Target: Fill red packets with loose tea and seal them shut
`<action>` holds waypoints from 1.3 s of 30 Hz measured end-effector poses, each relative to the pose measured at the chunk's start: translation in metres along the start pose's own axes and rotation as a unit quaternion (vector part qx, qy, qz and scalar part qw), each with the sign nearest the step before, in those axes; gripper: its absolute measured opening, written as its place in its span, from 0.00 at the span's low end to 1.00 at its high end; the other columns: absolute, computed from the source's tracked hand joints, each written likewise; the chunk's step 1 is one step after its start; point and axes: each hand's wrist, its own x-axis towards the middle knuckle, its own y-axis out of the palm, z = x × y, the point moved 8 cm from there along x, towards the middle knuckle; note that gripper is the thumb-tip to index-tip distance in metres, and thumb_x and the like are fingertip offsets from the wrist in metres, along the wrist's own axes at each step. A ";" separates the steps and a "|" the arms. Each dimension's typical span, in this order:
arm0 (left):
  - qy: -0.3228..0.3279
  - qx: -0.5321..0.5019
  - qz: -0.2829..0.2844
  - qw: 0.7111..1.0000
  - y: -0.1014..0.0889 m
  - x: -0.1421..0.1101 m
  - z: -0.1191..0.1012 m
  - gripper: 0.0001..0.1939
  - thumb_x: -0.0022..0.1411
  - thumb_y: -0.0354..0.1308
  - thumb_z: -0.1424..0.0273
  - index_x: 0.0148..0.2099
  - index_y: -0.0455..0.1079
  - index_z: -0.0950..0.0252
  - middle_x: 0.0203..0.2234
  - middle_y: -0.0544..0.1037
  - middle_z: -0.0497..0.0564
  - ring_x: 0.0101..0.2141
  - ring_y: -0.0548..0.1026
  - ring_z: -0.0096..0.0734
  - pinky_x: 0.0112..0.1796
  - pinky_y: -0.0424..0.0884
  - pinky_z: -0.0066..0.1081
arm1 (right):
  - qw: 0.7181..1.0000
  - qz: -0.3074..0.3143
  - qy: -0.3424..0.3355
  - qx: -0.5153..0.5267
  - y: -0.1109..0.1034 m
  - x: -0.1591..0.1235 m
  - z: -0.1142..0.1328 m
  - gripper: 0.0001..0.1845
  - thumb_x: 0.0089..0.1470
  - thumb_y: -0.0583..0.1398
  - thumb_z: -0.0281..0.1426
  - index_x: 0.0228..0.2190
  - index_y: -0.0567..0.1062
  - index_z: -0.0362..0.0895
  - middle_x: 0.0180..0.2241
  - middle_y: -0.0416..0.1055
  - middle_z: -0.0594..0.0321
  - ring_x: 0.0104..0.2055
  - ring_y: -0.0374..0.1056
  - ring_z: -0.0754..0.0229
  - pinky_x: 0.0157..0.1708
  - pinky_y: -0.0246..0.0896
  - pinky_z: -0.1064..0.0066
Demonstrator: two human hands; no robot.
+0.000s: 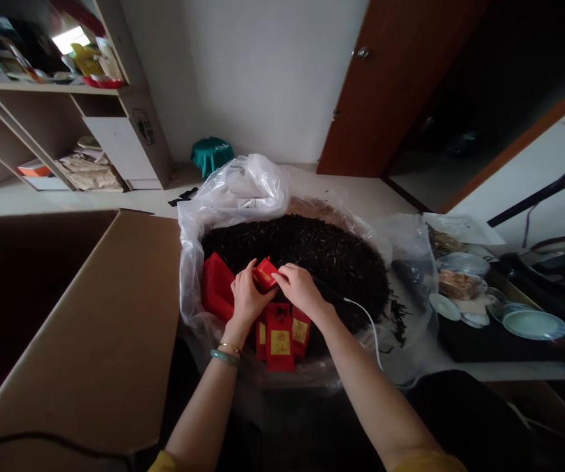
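We've a small red packet b/w both hands, over the pile of dark dried leaves. Our L hand grips it at its L side & lower edge, index finger & thumb spread round it. Our R hand pinches its R edge, thumb on the front; can't tell how the R fingers sit behind. Nearer us, approx. below the hands, are more red packets w/ yellow labels, overlapping. A plain red stack is just L of our L hand. Clear plastic sheeting rings the leaves. A white cable curves down R of our R forearm. We wear a green bangle & a thin gold bracelet on the L wrist. Lg. cardboard box to the L; plates & a tub to the R.
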 end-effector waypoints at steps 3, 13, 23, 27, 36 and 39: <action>0.003 -0.033 0.031 0.999 0.007 0.000 0.004 0.33 0.45 0.66 0.69 0.55 0.61 0.64 0.45 0.74 0.57 0.44 0.73 0.44 0.44 0.69 0.42 | 0.999 -0.016 -0.009 0.041 -0.003 -0.003 -0.001 0.12 0.58 0.56 0.30 0.23 0.71 0.43 0.27 0.70 0.61 0.30 0.66 0.62 0.32 0.58 0.73; 0.020 0.023 0.045 0.999 0.004 -0.002 -0.008 0.27 0.45 0.65 0.70 0.50 0.64 0.62 0.43 0.75 0.56 0.44 0.73 0.46 0.44 0.67 0.44 | 0.995 0.076 0.008 0.063 0.004 -0.003 0.002 0.07 0.56 0.59 0.32 0.31 0.75 0.42 0.33 0.72 0.58 0.34 0.69 0.60 0.36 0.60 0.72; 0.034 -0.043 0.029 0.998 0.003 -0.002 -0.007 0.27 0.44 0.64 0.72 0.49 0.64 0.63 0.41 0.75 0.54 0.43 0.74 0.42 0.44 0.70 0.41 | 0.995 0.036 -0.005 0.096 0.005 0.002 0.003 0.08 0.52 0.62 0.32 0.34 0.75 0.41 0.35 0.70 0.57 0.40 0.68 0.57 0.45 0.62 0.66; 0.027 -0.052 0.024 0.998 0.004 -0.002 -0.004 0.27 0.46 0.65 0.70 0.50 0.63 0.64 0.41 0.74 0.55 0.43 0.74 0.42 0.43 0.70 0.40 | 0.988 0.011 -0.018 0.150 -0.003 0.000 0.002 0.07 0.53 0.61 0.30 0.34 0.77 0.42 0.40 0.71 0.54 0.42 0.69 0.57 0.46 0.63 0.65; 0.025 -0.095 0.028 0.995 -0.001 -0.003 -0.013 0.30 0.46 0.67 0.65 0.51 0.64 0.65 0.44 0.74 0.57 0.44 0.74 0.42 0.45 0.71 0.40 | 0.949 -0.102 0.117 0.274 -0.008 -0.017 -0.031 0.08 0.50 0.61 0.33 0.32 0.77 0.43 0.29 0.76 0.60 0.28 0.71 0.58 0.30 0.67 0.68; 0.007 -0.176 0.057 0.983 -0.003 -0.002 -0.017 0.24 0.54 0.61 0.62 0.52 0.66 0.64 0.44 0.76 0.56 0.43 0.75 0.38 0.44 0.71 0.36 | 0.946 -0.091 0.110 0.291 -0.008 -0.016 -0.032 0.07 0.50 0.61 0.33 0.29 0.78 0.43 0.29 0.76 0.60 0.24 0.70 0.60 0.27 0.66 0.70</action>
